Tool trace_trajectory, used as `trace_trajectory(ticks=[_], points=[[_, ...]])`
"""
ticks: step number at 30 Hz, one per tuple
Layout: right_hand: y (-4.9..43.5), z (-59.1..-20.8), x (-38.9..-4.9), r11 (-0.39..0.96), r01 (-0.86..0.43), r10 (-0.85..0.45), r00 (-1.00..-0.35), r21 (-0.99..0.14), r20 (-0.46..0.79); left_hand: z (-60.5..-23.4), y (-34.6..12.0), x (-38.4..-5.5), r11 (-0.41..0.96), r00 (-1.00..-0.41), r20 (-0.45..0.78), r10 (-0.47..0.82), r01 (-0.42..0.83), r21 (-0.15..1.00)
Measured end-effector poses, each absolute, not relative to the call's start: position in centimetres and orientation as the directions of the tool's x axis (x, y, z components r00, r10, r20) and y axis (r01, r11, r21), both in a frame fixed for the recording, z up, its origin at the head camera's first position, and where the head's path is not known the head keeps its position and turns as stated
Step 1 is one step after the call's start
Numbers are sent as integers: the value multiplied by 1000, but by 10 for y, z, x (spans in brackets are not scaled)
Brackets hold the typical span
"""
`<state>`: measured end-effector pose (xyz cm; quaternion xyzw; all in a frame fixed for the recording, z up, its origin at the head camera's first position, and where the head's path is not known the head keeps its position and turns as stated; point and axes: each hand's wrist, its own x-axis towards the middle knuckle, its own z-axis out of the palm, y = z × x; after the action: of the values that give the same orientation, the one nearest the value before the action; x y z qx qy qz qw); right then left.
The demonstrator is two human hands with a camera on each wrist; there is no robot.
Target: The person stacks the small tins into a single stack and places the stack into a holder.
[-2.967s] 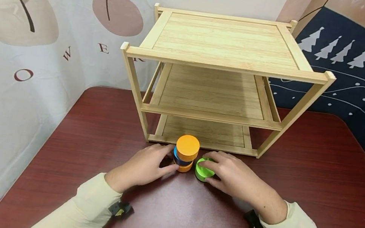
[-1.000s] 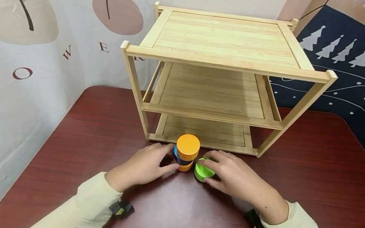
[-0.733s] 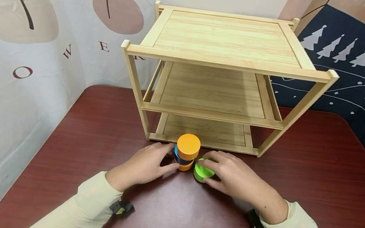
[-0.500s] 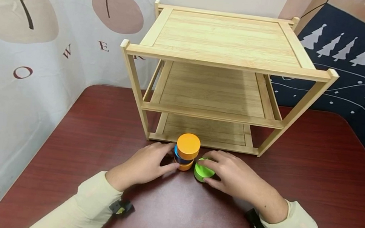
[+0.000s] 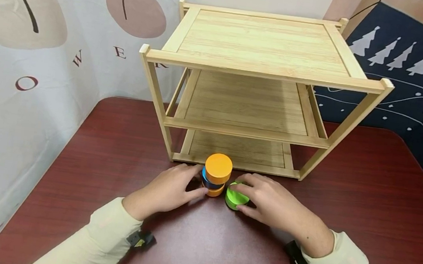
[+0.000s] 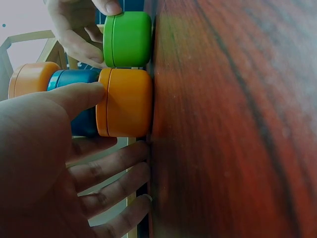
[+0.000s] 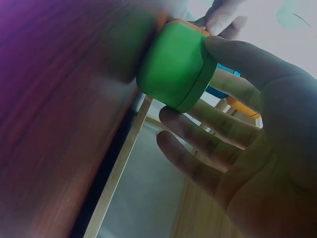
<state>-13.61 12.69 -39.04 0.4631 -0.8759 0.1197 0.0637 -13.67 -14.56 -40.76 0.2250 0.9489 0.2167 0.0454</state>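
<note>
Three small round lidded containers stand stacked on the table: a lower orange container, a blue container in the middle and an upper orange container set slightly off centre. My left hand holds the stack from the left, its thumb at the lower orange lid's edge and index finger behind; the other fingers spread beyond. Beside the stack, a green round lidded container sits on the table. My right hand pinches it between thumb and fingers, partly covering its top.
Directly behind the containers stands a three-tier wooden shelf rack on the dark red table. Printed fabric hangs at the left and back, and a navy cloth with white trees at the right.
</note>
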Motion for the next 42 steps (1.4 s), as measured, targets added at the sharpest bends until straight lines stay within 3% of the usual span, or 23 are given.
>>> trace_trajectory(ticks=[42], points=[[129, -376, -131, 519, -847, -789, -525, -112, 317, -408, -146, -136, 803, -893, 31, 449, 419, 423]])
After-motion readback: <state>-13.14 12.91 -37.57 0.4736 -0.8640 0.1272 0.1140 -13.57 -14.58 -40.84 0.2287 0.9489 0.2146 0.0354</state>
